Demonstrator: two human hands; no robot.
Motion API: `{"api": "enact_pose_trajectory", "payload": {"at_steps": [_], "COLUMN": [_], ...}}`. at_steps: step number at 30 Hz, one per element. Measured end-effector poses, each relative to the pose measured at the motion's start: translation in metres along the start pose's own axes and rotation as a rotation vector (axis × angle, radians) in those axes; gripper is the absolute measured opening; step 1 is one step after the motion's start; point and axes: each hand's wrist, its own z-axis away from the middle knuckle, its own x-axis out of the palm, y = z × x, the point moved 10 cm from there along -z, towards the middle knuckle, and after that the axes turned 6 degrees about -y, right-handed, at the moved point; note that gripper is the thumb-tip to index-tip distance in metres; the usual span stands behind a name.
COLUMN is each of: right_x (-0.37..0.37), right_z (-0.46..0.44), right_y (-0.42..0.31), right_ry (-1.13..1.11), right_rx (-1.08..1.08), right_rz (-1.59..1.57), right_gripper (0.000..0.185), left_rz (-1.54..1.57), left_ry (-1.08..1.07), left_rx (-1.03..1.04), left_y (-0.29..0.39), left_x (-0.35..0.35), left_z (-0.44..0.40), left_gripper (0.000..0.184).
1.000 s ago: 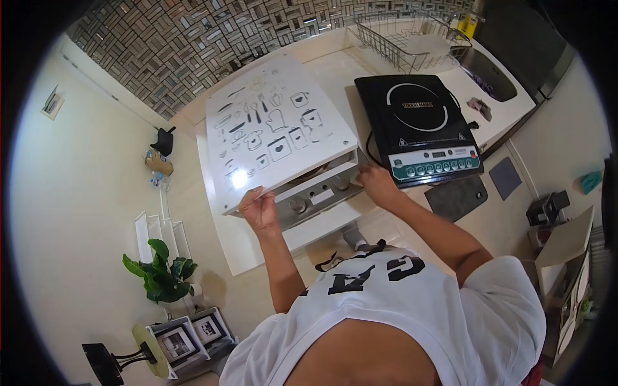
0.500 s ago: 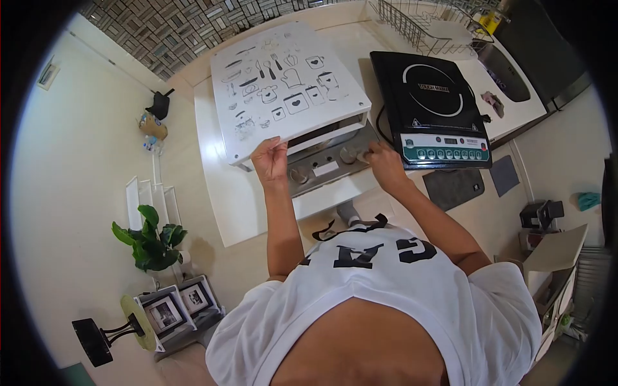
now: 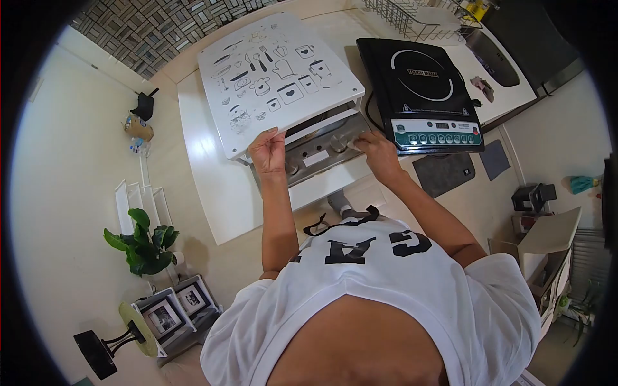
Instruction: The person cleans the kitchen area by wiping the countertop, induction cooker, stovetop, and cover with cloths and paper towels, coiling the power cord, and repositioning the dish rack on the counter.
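My left hand (image 3: pixel 268 152) grips the front left edge of a white cover (image 3: pixel 257 96) printed with kitchen drawings. Beneath the cover sits a steel gas stove (image 3: pixel 322 153) with two knobs, the left one partly behind my left hand. My right hand (image 3: pixel 378 152) has its fingers closed at the right end of the stove's front panel, beside the right knob (image 3: pixel 339 142). Something small and pale seems to be at its fingertips, too small to name. Right of the stove lies a black induction cooker (image 3: pixel 421 77) with a green and white control panel.
A wire dish rack (image 3: pixel 412 22) and a sink (image 3: pixel 492 58) are at the back right, with a crumpled cloth (image 3: pixel 483 89) before the sink. Two grey mats (image 3: pixel 444 174) lie on the floor at right. A leafy plant (image 3: pixel 143 241) stands at left.
The view has shifted, so the counter sits higher in it than a second ago. My left hand keeps its place at the cover's edge. My right hand stays near the right knob.
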Motion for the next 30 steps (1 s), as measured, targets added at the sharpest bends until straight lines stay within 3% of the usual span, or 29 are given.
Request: {"api": "enact_pose_trajectory", "payload": {"at_steps": [2, 6, 12, 17, 22, 25, 27, 30], "right_x": [-0.007, -0.006, -0.002, 0.019, 0.031, -0.007, -0.065, -0.129], "right_z": [0.006, 0.012, 0.033, 0.026, 0.014, 0.011, 0.012, 0.022], "right_y": [-0.004, -0.006, -0.022, -0.078, -0.101, -0.054, 0.017, 0.121], "right_ry": [0.100, 0.072, 0.235, 0.198, 0.127, 0.172, 0.288, 0.449], "right_rx": [-0.049, -0.037, -0.100, -0.203, -0.292, -0.231, -0.035, 0.133], "right_rz": [-0.015, -0.068, -0.156, -0.286, -0.398, -0.565, -0.670, -0.604], "right_gripper": [0.020, 0.027, 0.025, 0.023, 0.023, 0.026, 0.032, 0.033], "left_rz": [0.009, 0.047, 0.097, 0.165, 0.387, 0.149, 0.269, 0.025], "left_ry": [0.011, -0.043, -0.047, -0.030, -0.073, -0.096, 0.217, 0.127], "left_rx": [-0.006, -0.010, -0.112, -0.237, -0.274, -0.225, -0.451, -0.529], "left_y": [-0.001, -0.003, -0.010, -0.010, -0.010, -0.011, -0.055, -0.113], "left_x": [0.002, 0.004, 0.017, 0.015, 0.047, 0.063, 0.051, 0.069], "left_z": [0.001, 0.000, 0.013, 0.051, 0.086, 0.090, 0.099, 0.104], "left_gripper": [0.064, 0.063, 0.057, 0.048, 0.059, 0.063, 0.062, 0.059]}}
